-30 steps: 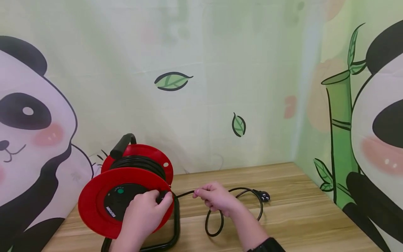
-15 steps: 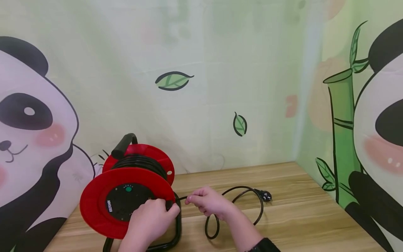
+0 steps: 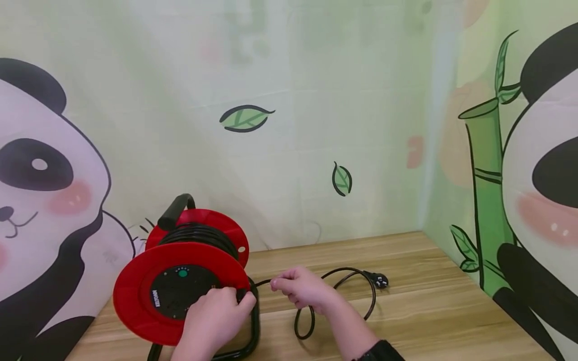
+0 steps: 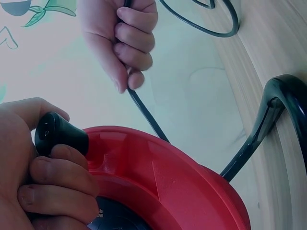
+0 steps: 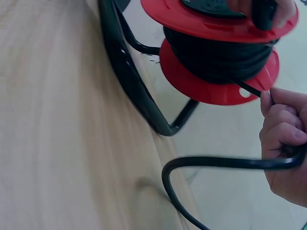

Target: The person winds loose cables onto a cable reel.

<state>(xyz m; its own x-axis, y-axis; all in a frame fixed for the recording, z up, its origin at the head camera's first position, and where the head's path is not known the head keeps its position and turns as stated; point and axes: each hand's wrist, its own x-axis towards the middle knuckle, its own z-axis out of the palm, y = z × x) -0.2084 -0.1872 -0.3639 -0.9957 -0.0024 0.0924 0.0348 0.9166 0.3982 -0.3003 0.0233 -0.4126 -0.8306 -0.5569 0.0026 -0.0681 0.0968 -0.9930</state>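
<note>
A red cable reel (image 3: 131, 296) with black cable (image 5: 216, 60) wound on its drum stands at the left of the table. My left hand (image 3: 217, 318) is at the right part of its front disc, with thumb and fingers curled round the black crank knob (image 4: 62, 135). Just right of the reel, my right hand (image 3: 307, 292) grips the free cable (image 4: 147, 114), which runs straight from the drum into the fingers. Beyond that hand the cable loops over the wood and ends in a black plug (image 3: 380, 281).
The reel's black tube frame (image 3: 255, 321) rests on the wooden table (image 3: 429, 311), with a carrying handle (image 3: 173, 210) on top. Behind the table hangs a backdrop (image 3: 289, 150) printed with pandas, leaves and bamboo.
The reel's front disc has turned clockwise a little, and my left hand has moved right and down with the knob. My right hand has shifted slightly left, closer to the reel.
</note>
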